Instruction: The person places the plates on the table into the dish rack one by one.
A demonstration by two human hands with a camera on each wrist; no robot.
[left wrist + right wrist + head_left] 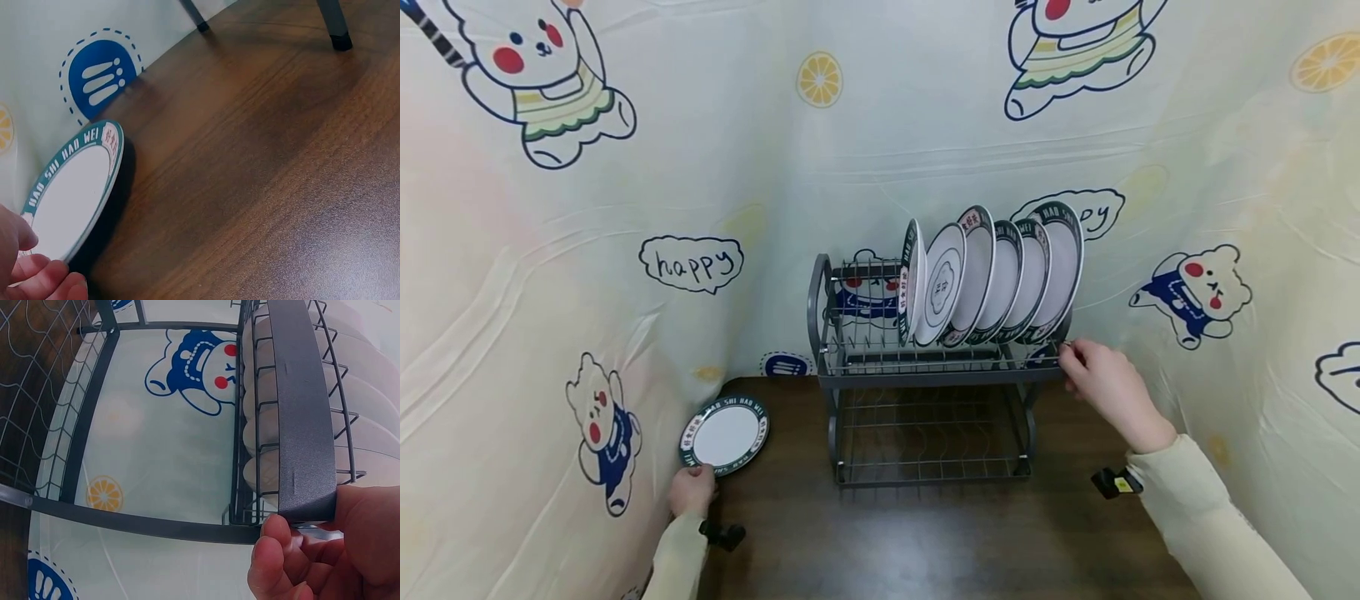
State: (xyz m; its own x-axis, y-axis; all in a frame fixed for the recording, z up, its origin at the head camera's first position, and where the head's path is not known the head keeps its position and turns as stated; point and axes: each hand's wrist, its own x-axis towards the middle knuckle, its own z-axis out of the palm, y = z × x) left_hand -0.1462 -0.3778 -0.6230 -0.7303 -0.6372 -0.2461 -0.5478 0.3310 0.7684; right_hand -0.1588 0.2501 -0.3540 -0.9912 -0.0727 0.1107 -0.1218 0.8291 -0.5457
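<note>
At the left, a round plate (727, 435) with a dark green lettered rim and white middle lies close by the cloth wall. My left hand (692, 490) pinches its near edge, thumb above the rim (62, 164) and fingers below. A grey two-tier dish rack (934, 380) stands against the back cloth, several green-rimmed plates (942, 285) upright in the right part of its upper tier. My right hand (1105, 377) grips the front right corner of that tier. In the right wrist view the thumb and fingers (270, 553) curl round the end of the grey frame (306, 419).
The rack's lower tier (934, 433) is bare wire over the dark wooden table (925, 542). A printed cloth (760, 183) encloses the back and both sides. The rack's feet (340, 41) stand to the right of the single plate.
</note>
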